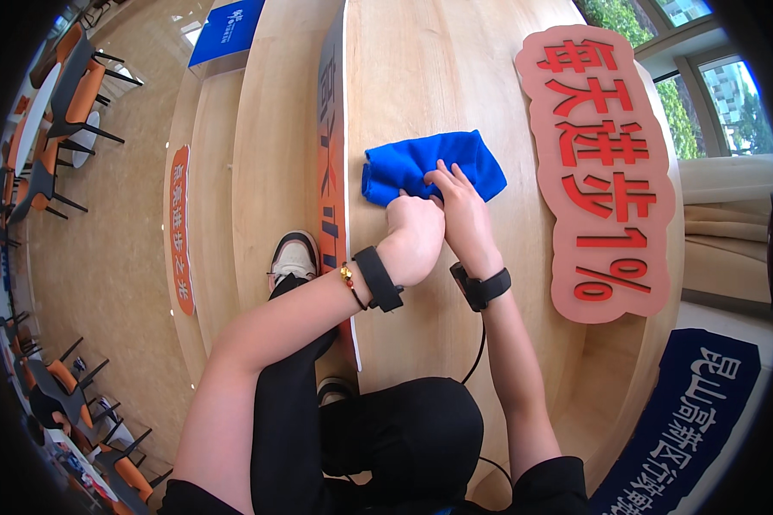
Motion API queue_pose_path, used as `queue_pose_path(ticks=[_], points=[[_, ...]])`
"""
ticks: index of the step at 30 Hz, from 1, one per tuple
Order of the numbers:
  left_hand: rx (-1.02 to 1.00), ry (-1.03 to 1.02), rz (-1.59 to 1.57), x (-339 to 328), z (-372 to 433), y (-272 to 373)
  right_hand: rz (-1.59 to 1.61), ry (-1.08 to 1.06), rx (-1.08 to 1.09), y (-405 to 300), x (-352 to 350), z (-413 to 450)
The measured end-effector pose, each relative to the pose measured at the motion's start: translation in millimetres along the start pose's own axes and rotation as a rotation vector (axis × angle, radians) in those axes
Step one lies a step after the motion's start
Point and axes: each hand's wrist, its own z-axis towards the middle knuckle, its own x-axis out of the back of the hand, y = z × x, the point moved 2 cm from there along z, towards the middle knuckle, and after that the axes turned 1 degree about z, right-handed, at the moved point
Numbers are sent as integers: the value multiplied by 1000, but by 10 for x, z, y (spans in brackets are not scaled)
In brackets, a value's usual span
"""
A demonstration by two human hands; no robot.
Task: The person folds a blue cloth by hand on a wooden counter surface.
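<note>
A folded blue cloth [435,161] lies on the pale wooden surface in front of me. My left hand [415,228] is curled at the cloth's near edge, its thumb tip against the fabric and most of its fingers hidden beneath the hand. Right beside it, my right hand [464,209] rests on the near part of the cloth with bent fingers, gathering a small fold. Both hands touch the cloth and nearly touch each other. Each wrist wears a black strap; a beaded bracelet [348,277] sits by the left one.
A pink sign with raised red characters [596,174] stands at right, near windows. Left of the cloth, a printed panel [333,161] edges the wooden surface [412,71]. Wooden steps descend left, bearing a blue box [227,29] and an orange sign [181,232]. A black cable [478,354] hangs below my right wrist.
</note>
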Motion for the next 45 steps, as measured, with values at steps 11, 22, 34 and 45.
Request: queue_pose_path(ticks=[11, 22, 34, 45], points=[[-19, -18, 28, -115, -196, 115, 56, -94, 42, -112, 71, -203], [6, -94, 31, -82, -23, -71, 16, -24, 23, -138, -34, 21], [48, -60, 9, -173, 30, 42, 161, -23, 75, 43, -66, -5], [262, -152, 22, 38, 1126, -120, 172, -40, -31, 887, 58, 1168]])
